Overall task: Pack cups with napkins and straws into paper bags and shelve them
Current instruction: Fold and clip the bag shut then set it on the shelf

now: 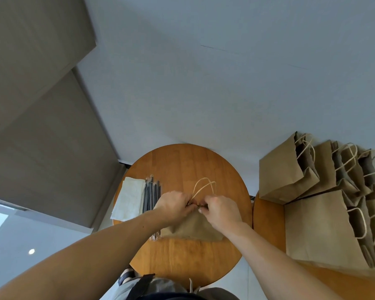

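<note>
A brown paper bag point(193, 227) stands on the round wooden table point(182, 256), its twine handles point(204, 186) sticking up behind my hands. My left hand point(173, 205) and my right hand point(220, 210) both pinch the bag's top edge, fingertips almost meeting at the middle. Left of the bag lie several wrapped dark straws point(151, 194) and a stack of white napkins point(130, 198). No cup shows; the bag's inside is hidden.
Several brown paper bags point(312, 224) with twine handles lie stacked on a second wooden table point(266, 219) at the right. A grey wall and dark panels rise behind. My lap is at the bottom edge.
</note>
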`<action>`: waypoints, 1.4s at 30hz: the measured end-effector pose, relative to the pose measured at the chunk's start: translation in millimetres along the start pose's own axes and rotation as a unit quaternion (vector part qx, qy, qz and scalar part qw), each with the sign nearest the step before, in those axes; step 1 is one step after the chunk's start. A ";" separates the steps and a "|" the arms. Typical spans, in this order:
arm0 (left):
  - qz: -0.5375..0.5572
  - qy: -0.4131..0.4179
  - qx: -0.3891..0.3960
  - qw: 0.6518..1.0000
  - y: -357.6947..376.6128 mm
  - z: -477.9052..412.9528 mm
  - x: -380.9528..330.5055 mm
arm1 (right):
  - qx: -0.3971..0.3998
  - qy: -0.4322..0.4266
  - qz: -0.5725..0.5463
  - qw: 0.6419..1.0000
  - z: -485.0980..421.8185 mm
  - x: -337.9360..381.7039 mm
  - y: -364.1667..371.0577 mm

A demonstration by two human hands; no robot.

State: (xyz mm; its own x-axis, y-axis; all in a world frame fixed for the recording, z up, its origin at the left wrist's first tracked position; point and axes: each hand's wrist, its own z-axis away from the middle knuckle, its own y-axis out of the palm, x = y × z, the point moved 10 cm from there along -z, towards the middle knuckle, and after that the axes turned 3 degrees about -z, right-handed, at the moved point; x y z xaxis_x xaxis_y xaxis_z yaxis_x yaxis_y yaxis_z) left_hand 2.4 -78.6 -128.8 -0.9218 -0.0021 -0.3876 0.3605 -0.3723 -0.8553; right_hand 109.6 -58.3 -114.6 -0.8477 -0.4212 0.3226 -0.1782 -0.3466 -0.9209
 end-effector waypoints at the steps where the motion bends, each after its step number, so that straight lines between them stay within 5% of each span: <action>1: 0.004 0.003 0.003 1.000 -2.2 0.4 -1.3 | -0.015 -0.015 -0.006 1.000 3.2 0.7 -1.7; 5: 0.016 0.004 -0.021 1.000 -21.7 7.1 5.9 | -0.160 -0.098 -0.135 0.973 31.2 -5.7 -33.9; 7: 0.001 -0.004 -0.024 1.000 -26.1 12.4 21.3 | -0.215 -0.070 -0.133 0.965 43.4 -27.3 -46.7; 10: -0.009 -0.048 0.003 0.999 -19.2 22.3 48.0 | -0.146 0.043 -0.115 0.982 40.3 -67.5 -31.6; 14: -0.022 -0.089 0.033 0.995 -2.8 31.3 60.4 | -0.015 0.050 -0.156 0.986 27.2 -72.2 -0.1; 25: -0.032 -0.111 0.002 0.993 -16.9 64.2 42.6 | -0.041 0.065 -0.216 0.973 24.3 -76.1 -22.9; 37: 0.090 -0.106 -0.193 0.971 -176.8 188.6 62.9 | -0.224 -0.003 -0.380 0.897 35.8 63.0 -173.1; 42: 0.156 -0.115 -0.299 0.934 -227.3 290.9 100.2 | -0.257 -0.065 -0.398 0.878 55.2 171.7 -207.0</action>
State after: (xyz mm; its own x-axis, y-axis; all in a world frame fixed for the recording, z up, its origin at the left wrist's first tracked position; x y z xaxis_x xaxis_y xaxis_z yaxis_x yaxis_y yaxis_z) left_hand -213.3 -264.2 126.8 -0.7399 -0.2485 -0.6251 0.5692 0.2640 -0.7787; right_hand 28.5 -105.2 143.5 -0.2933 -0.3206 0.9007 -0.9192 -0.1646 -0.3579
